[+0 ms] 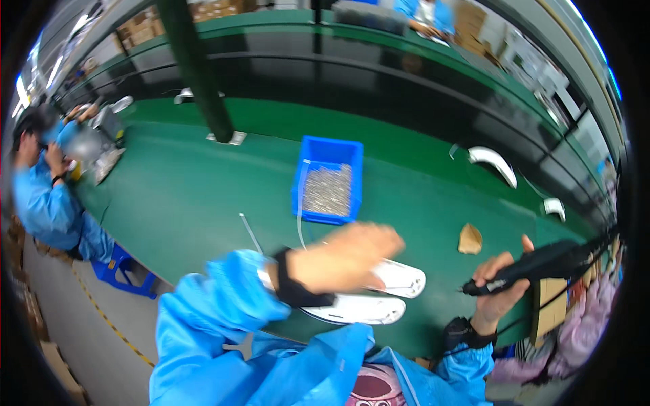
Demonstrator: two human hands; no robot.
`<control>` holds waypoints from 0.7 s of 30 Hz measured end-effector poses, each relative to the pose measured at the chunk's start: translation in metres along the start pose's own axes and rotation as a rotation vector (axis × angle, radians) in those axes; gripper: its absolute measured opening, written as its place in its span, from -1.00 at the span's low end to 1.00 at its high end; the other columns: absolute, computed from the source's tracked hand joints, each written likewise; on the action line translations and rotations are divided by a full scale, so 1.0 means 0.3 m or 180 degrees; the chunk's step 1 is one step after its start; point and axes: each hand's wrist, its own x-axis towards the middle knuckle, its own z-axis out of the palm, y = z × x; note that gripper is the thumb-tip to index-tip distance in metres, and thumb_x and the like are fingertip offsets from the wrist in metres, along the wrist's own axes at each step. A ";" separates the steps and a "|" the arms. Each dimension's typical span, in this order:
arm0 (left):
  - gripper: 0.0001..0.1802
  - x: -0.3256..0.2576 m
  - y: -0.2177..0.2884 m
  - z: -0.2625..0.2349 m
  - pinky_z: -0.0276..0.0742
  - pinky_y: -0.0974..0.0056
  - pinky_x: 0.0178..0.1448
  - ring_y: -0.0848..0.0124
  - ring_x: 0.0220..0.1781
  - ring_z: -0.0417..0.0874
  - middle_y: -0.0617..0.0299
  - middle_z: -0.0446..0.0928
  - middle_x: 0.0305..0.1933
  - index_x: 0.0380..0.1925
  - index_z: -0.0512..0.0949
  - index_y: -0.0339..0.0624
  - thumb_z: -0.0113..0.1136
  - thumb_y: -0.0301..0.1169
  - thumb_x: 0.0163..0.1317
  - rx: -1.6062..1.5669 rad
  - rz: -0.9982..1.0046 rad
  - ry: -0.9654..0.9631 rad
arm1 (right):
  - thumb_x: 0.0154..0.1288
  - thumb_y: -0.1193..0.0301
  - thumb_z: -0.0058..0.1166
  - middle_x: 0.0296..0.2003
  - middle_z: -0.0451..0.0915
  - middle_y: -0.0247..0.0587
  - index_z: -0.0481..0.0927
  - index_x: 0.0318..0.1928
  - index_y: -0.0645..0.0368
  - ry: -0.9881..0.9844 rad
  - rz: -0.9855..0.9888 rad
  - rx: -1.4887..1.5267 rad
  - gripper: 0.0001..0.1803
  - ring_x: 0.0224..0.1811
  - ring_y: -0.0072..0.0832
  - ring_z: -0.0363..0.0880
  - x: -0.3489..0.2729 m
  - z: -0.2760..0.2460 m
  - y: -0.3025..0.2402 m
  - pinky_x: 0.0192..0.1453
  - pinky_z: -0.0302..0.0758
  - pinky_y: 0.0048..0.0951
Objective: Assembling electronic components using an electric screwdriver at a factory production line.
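My right hand (497, 287) is closed around a black electric screwdriver (535, 268), its tip pointing left above the table. My left hand (345, 256) is smeared by motion and hovers over two white curved plastic pieces. The farther white piece (404, 279) is partly covered by that hand, and the nearer white piece (369, 309) lies close to my body. Whether the left fingers hold anything cannot be made out. Beyond this hand stands a blue bin (329, 141) with many small silvery metal parts, probably screws (328, 191). A thin white strip (302, 203) hangs over the bin.
A brown scrap (470, 239) lies on the green table (196, 196). Further white curved parts (493, 164) rest on the green belt at the back right. A dark post (196, 68) rises at the far edge. A co-worker in blue (51, 196) sits at the left.
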 end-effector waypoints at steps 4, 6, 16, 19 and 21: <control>-0.78 0.038 -0.179 -0.151 0.47 0.17 -0.23 0.08 -0.29 0.51 0.04 0.46 -0.33 -0.33 0.47 -0.29 0.15 -0.53 -0.06 0.1300 -0.0423 0.1260 | 0.01 -0.02 0.16 -0.56 0.42 -0.18 0.00 0.21 0.22 -0.0057 0.0246 0.0011 -0.08 -0.64 -0.53 0.44 -0.012 -0.009 -0.007 -0.59 0.42 -0.59; -0.82 0.051 -0.254 -0.140 0.45 0.13 -0.23 0.08 -0.31 0.52 0.04 0.47 -0.37 -0.38 0.50 -0.30 0.16 -0.49 -0.05 0.1826 -0.0974 0.0512 | 0.00 0.07 0.21 -0.49 0.43 -0.15 0.04 0.17 0.23 -0.0102 0.0332 0.0040 -0.13 -0.62 -0.51 0.45 -0.003 0.025 0.003 -0.57 0.41 -0.59; -0.96 0.022 -0.350 -0.069 0.32 0.18 -0.18 0.18 -0.38 0.50 0.13 0.49 -0.52 -0.60 0.53 -0.20 0.16 -0.48 -0.08 0.2043 -0.0965 0.0299 | 0.01 0.29 0.20 -0.39 0.45 -0.13 0.12 0.06 0.24 -0.0219 0.0607 -0.0230 -0.32 -0.45 -0.44 0.51 0.054 0.061 0.047 -0.35 0.46 -0.52; -0.97 0.016 -0.350 -0.074 0.32 0.18 -0.17 0.16 -0.39 0.48 0.12 0.49 -0.52 -0.57 0.54 -0.20 0.15 -0.50 -0.08 0.1727 -0.0835 0.0559 | 0.03 0.27 0.18 -0.36 0.47 -0.07 0.11 0.07 0.25 -0.0281 0.0535 -0.0206 -0.31 -0.33 -0.40 0.52 0.066 0.068 0.090 -0.23 0.48 -0.48; -0.97 0.021 -0.349 -0.076 0.33 0.19 -0.14 0.16 -0.38 0.49 0.11 0.52 -0.50 -0.56 0.54 -0.21 0.14 -0.52 -0.07 0.1528 -0.0912 0.0495 | 0.06 0.26 0.15 -0.31 0.48 -0.02 0.09 0.09 0.26 -0.0232 0.0583 0.0071 -0.32 -0.25 -0.36 0.53 0.075 0.094 0.099 -0.19 0.48 -0.45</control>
